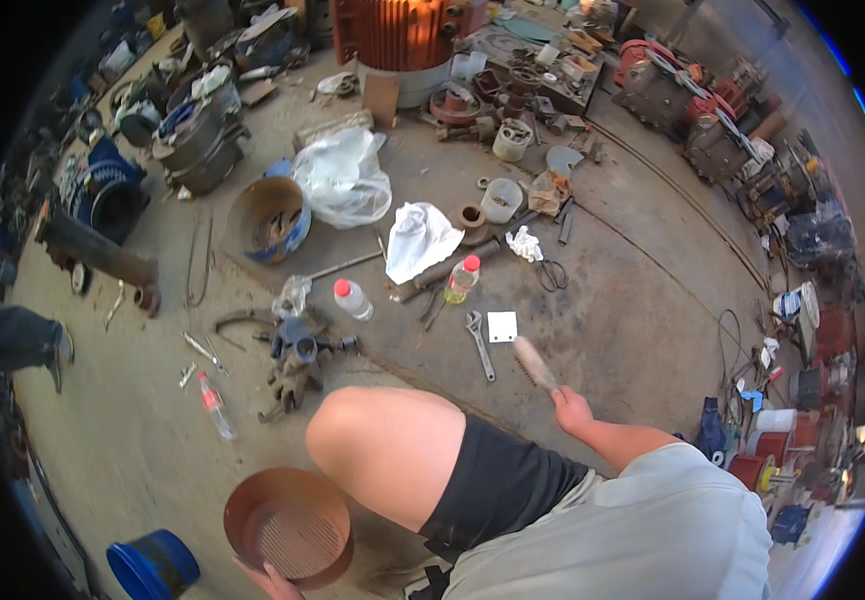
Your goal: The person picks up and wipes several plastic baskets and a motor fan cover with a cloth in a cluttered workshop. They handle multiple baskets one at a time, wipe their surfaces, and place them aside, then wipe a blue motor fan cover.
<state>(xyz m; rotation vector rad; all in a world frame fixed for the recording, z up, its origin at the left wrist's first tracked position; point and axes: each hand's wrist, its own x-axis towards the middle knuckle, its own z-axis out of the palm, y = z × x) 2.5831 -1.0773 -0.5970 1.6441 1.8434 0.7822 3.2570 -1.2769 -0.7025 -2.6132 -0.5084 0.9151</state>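
My right hand (572,408) is closed around one end of a wire brush (532,360) with a pale, worn back, held out over the floor. At the lower left, my left hand (272,581) grips the near rim of a rusty red-brown round metal cover (288,480), shaped like a deep pan with a ribbed bottom. Part of that hand is cut off by the picture's lower edge. Beyond the brush lie an adjustable wrench (481,345) and a small white card (502,327). My bare knee (353,430) is between the two hands.
Bottles with red caps (353,299), a puller-like tool (298,360), a white cloth (421,240), a plastic bag (345,180) and a bucket (275,220) lie ahead. A blue bucket (153,565) stands at lower left. Motors (663,95) line the right; another person's leg (18,335) shows left.
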